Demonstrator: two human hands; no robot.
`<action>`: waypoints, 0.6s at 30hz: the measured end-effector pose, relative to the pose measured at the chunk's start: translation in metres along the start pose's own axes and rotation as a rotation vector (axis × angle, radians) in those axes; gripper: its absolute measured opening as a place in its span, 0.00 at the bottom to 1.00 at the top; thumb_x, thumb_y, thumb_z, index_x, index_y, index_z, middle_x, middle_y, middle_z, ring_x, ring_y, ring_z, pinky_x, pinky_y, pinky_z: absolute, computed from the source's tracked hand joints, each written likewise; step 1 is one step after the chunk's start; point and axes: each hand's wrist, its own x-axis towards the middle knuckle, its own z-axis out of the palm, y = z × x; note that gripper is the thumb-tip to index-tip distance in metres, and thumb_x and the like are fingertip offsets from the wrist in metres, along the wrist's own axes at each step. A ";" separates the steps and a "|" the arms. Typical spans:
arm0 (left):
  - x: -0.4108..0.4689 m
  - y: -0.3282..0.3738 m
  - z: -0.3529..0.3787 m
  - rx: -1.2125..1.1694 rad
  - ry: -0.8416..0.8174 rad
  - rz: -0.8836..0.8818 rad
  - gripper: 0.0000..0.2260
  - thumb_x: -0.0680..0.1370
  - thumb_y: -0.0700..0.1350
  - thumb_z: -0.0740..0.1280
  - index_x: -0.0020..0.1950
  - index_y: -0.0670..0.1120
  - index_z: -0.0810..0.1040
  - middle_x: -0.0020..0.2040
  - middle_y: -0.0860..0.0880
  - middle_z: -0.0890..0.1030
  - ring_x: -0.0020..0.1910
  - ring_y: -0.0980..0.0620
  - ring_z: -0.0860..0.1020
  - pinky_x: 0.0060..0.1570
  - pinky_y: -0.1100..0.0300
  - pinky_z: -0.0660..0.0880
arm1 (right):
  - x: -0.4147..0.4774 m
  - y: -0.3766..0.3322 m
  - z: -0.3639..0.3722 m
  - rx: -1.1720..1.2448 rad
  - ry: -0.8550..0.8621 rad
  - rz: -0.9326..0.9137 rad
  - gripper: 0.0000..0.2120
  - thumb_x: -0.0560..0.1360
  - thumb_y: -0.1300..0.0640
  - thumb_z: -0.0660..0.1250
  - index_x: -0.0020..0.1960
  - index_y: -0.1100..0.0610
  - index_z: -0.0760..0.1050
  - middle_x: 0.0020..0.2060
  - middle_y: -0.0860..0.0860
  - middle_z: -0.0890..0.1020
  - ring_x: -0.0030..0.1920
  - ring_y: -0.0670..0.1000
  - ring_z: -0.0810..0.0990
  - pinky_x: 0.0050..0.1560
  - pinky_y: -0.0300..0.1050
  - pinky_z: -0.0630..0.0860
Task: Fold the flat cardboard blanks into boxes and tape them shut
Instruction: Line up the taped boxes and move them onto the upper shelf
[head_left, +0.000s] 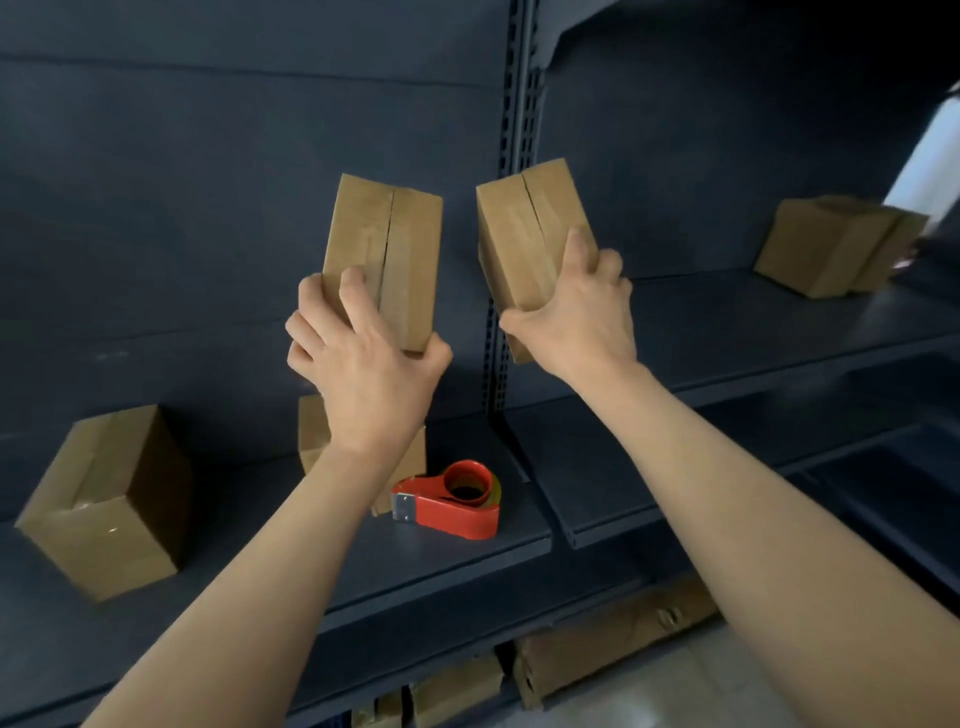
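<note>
Head view: two boxes are being held up in front of dark shelving. The left box (384, 249) is being gripped at its lower end by the left hand (363, 364), fingers curled round it. Its long axis is rising upright from the grip, seam facing the camera. The right box (530, 228) is being clasped likewise by the right hand (576, 317), its top tipping slightly leftward above the grip. The shelf board (727, 312) just beyond the right grip is being judged the nearer resting place. Below the left grip a tape dispenser (452, 499) is lying. Tape over the seams is proving hard to make out, and a shelf box (311, 431) is being partly hidden behind the left forearm.
</note>
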 end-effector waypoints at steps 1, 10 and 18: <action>-0.001 0.008 0.001 -0.016 -0.001 0.015 0.35 0.64 0.53 0.72 0.67 0.41 0.67 0.67 0.36 0.65 0.59 0.35 0.66 0.56 0.41 0.66 | -0.001 0.006 -0.007 0.001 0.010 0.009 0.48 0.67 0.44 0.72 0.76 0.54 0.48 0.70 0.60 0.59 0.65 0.62 0.63 0.58 0.51 0.70; -0.013 0.112 0.039 -0.080 0.029 0.119 0.35 0.63 0.54 0.71 0.66 0.41 0.67 0.65 0.36 0.66 0.59 0.35 0.67 0.54 0.41 0.66 | 0.024 0.093 -0.068 0.013 0.106 0.015 0.47 0.68 0.44 0.71 0.76 0.54 0.47 0.71 0.60 0.58 0.66 0.63 0.63 0.60 0.52 0.69; -0.047 0.247 0.110 -0.091 0.103 0.103 0.34 0.63 0.54 0.71 0.65 0.44 0.65 0.64 0.36 0.67 0.57 0.36 0.68 0.52 0.41 0.68 | 0.073 0.223 -0.124 0.034 0.106 -0.034 0.46 0.68 0.45 0.71 0.76 0.52 0.47 0.72 0.59 0.57 0.67 0.63 0.62 0.60 0.53 0.68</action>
